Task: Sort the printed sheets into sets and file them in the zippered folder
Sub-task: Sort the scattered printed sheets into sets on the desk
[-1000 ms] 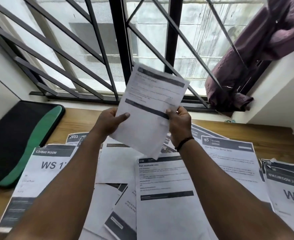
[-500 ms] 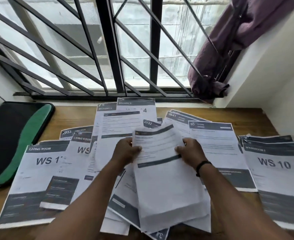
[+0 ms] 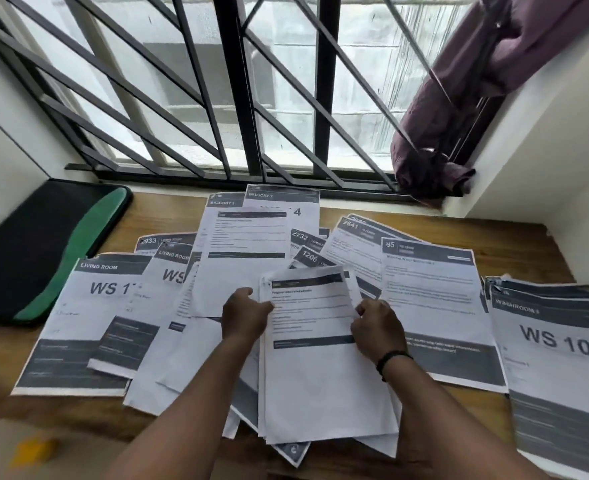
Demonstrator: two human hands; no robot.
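Note:
Many printed sheets lie spread over the wooden table (image 3: 515, 244). Both hands hold one sheet of text (image 3: 321, 368) low over the middle stack: my left hand (image 3: 246, 315) grips its left edge and my right hand (image 3: 376, 325) pinches its right edge, near the top. The sheet's top right corner curls up. To the left lies a "LIVING ROOM WS 1" sheet (image 3: 88, 306). On the right sits a "WASHROOM WS 10" pile (image 3: 556, 344). The black and green zippered folder (image 3: 40, 247) rests shut at the far left.
A barred window (image 3: 237, 98) runs along the back of the table. A purple cloth (image 3: 459, 116) hangs at the right of the sill. White walls close in on both sides. "BALCONY" sheets (image 3: 279, 202) lie near the sill.
The sheet I held up in front of the window has come down onto the middle stack. Both hands still grip its edges, lower and closer to the table.

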